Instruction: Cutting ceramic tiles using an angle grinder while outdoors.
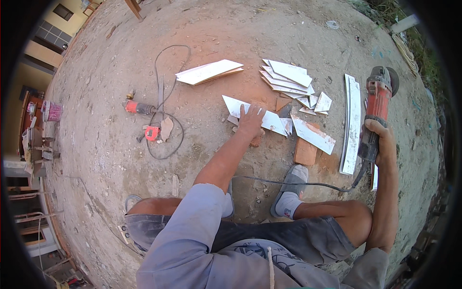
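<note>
My left hand (252,121) lies across a slanted white tile piece (273,123) with its fingers spread over the face. Part of a brick (256,141) shows beneath that hand. My right hand (380,139) is wrapped round the rear body of a red and black angle grinder (378,98), held up at the right with its disc away from me. Between the hands, another cut white tile strip (313,133) rests on an orange brick (305,152). Small tile offcuts (286,125) sit at the end of the piece under my left hand.
Beyond are stacked cut tiles (209,72) and a fanned pile of tiles (288,77). Long white strips (351,123) lie below the grinder. At left are another red power tool (139,107) and a red tape measure (152,133). The grinder's cord (308,183) passes my feet.
</note>
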Demonstrator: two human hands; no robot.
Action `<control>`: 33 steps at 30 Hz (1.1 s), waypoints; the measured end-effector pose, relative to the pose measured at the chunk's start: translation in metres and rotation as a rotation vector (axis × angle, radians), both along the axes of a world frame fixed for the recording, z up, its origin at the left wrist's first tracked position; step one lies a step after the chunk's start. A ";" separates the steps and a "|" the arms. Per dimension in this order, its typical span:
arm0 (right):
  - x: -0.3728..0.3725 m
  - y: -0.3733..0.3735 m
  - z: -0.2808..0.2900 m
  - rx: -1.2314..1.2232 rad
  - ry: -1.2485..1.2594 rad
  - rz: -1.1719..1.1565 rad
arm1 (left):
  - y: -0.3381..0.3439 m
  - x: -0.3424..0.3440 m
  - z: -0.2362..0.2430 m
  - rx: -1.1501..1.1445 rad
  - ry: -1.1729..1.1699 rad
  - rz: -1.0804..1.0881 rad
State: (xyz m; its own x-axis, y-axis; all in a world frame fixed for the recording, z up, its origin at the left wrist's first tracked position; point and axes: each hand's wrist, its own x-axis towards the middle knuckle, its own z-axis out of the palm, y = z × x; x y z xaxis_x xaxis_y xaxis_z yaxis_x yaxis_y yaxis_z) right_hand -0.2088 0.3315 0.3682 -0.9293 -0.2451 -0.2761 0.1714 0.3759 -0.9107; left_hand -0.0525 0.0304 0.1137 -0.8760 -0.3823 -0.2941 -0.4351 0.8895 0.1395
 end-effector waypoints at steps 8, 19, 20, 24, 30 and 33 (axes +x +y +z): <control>-0.012 -0.020 -0.010 0.044 -0.089 0.068 | -0.022 -0.008 -0.033 0.143 0.103 -0.110; -0.004 -0.050 -0.015 0.102 -0.111 0.125 | -0.040 -0.021 -0.039 0.154 0.273 -0.259; -0.005 -0.050 -0.015 0.093 -0.106 0.130 | -0.041 -0.021 -0.039 0.155 0.291 -0.246; -0.002 -0.053 -0.013 0.098 -0.115 0.142 | -0.055 -0.020 -0.030 0.160 0.273 -0.137; -0.001 -0.058 -0.014 0.091 -0.115 0.136 | -0.136 -0.021 -0.004 -0.023 0.405 -0.114; -0.006 -0.052 -0.018 0.136 -0.146 0.111 | -0.195 -0.024 0.011 -0.122 0.346 -0.038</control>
State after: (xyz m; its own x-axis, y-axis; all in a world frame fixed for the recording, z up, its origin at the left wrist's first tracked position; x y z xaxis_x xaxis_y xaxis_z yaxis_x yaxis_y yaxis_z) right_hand -0.2146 0.2792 0.3503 -0.8464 -0.2951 -0.4432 0.2486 0.5171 -0.8190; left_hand -0.0769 -0.1651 0.1251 -0.9298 -0.3618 0.0682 -0.3472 0.9233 0.1642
